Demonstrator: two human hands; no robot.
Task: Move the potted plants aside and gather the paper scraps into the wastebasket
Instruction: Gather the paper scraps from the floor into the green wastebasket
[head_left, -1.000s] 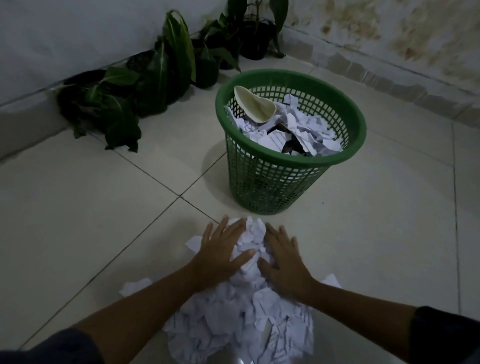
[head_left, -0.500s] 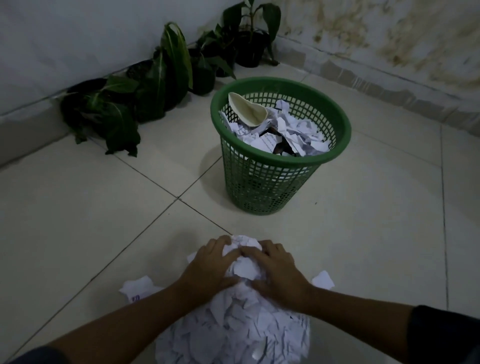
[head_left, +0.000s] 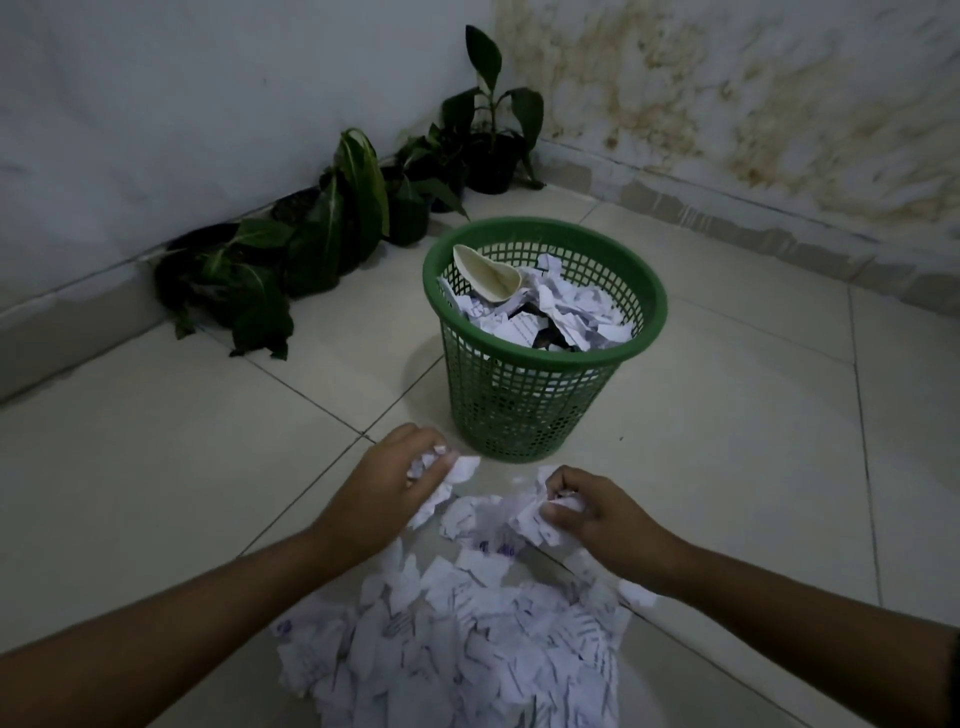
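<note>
Fists: left hand (head_left: 387, 486) and right hand (head_left: 597, 512) clutch paper scraps (head_left: 457, 639).

We cannot read the writing on the paper scraps (head_left: 467, 644), whose pile runs off the bottom edge. The potted plants' (head_left: 322, 244) pots are lost in shadow.

**Tiled floor and what rests on it**

A pale tiled floor (head_left: 727, 467) is seen. A green wastebasket (head_left: 524, 410) stands on it, a heap of paper scraps (head_left: 467, 649) is spread nearer the camera, and potted plants (head_left: 332, 234) are lined along the wall.
</note>
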